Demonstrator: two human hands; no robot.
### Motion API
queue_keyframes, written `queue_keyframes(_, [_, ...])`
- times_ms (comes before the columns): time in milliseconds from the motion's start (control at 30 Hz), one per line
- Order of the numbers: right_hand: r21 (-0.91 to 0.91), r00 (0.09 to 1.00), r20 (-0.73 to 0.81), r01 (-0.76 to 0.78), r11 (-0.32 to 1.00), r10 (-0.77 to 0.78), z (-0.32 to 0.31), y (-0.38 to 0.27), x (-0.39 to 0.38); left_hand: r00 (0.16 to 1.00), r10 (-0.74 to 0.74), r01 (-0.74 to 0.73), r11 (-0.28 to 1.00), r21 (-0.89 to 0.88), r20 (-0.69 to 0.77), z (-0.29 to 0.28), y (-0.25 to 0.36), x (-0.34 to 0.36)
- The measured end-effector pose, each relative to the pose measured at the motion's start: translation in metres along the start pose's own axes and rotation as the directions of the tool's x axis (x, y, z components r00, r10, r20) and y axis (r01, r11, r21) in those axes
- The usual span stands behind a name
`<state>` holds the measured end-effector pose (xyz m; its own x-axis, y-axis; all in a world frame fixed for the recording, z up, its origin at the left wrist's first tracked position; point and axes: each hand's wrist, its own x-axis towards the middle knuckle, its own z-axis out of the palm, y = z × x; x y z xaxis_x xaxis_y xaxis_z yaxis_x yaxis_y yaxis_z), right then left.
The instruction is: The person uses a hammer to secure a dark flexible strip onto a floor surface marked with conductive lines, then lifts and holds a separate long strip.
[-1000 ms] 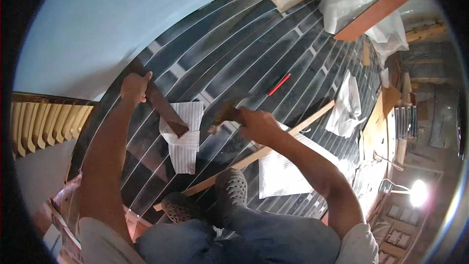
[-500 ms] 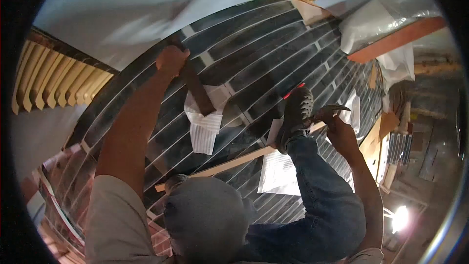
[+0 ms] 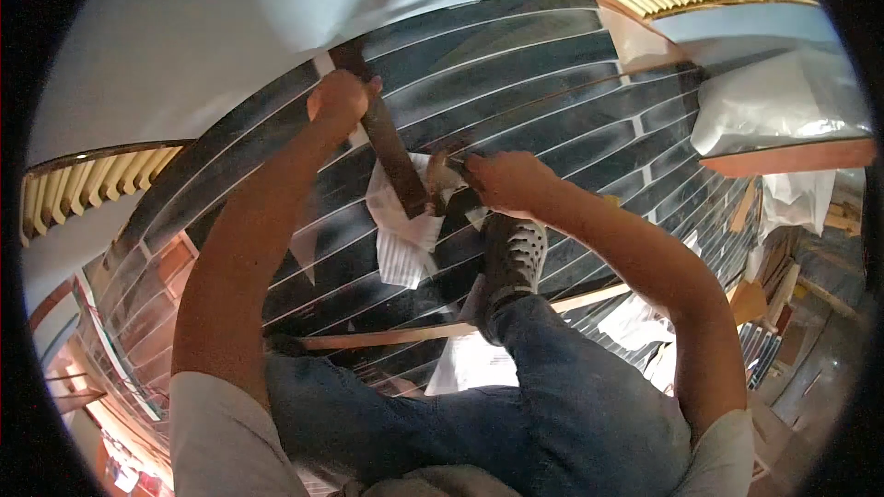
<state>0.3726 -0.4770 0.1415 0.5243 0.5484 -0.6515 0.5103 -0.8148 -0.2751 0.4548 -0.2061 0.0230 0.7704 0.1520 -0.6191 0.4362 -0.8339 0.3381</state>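
Can see a big dark floor [image 3: 497, 110] under and all around a dark bar [image 3: 392, 149], made of long, flat boards with thin white lines between. Can see a plastic-wrapped bundle [image 3: 783, 101] far to the right of the bar, puffy, shiny and crinkly, with a smooth reddish board [image 3: 792, 157] along the near edge. Can spot a long pale strip [image 3: 396, 339], likely wood, on the near side of the bar.

Looks hard and flat-sided, that bar, maybe wood. Should feel stiff, a bit heavy and tough to break. Best to hold by the far part, with fingers clear of the near end. Can see the left hand [image 3: 341, 97] there, closed firmly around it.

Can see a white sheet [image 3: 403, 247] under the bar's near end, thin, ribbed and creased, like foam. Should feel light, soft and easy to tear; best to lift by a loose edge.

Can make out a blurry hammer [image 3: 444, 166] just right of the bar's near end, with the right hand [image 3: 508, 182] curled tight around the handle. Should feel heavy at the head. Cannot tell about any touch with the bar.
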Motion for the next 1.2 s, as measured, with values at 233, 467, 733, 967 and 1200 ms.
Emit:
queue_keyframes(233, [0.094, 0.975, -0.011, 0.221, 0.971, -0.221, 0.007, 0.023, 0.059, 0.997, -0.069, 0.064, 0.992, -0.112, -0.043, -0.011, 0.01, -0.014])
queue_keyframes(467, [0.308, 0.883, 0.393, 0.137, 0.941, -0.258, -0.003, 0.016, 0.084, 0.995, -0.09, 0.09, 0.996, -0.013, -0.051, -0.006, 0.008, -0.011])
queue_keyframes(733, [0.376, 0.81, 0.425, 0.248, 0.893, -0.404, 0.001, 0.032, 0.095, 0.989, -0.134, 0.136, 0.99, -0.046, 0.055, -0.004, 0.01, -0.01])
queue_keyframes(967, [0.317, 0.839, 0.421, 0.219, 0.923, -0.344, 0.008, 0.037, 0.092, 0.945, -0.149, 0.201, 0.967, 0.156, -0.29, -0.013, 0.042, 0.0])
queue_keyframes(1200, [0.206, 0.855, 0.285, 0.386, 0.899, -0.433, 0.025, 0.028, 0.11, 0.935, -0.098, 0.143, 0.983, 0.111, -0.342, -0.007, -0.005, 0.025])
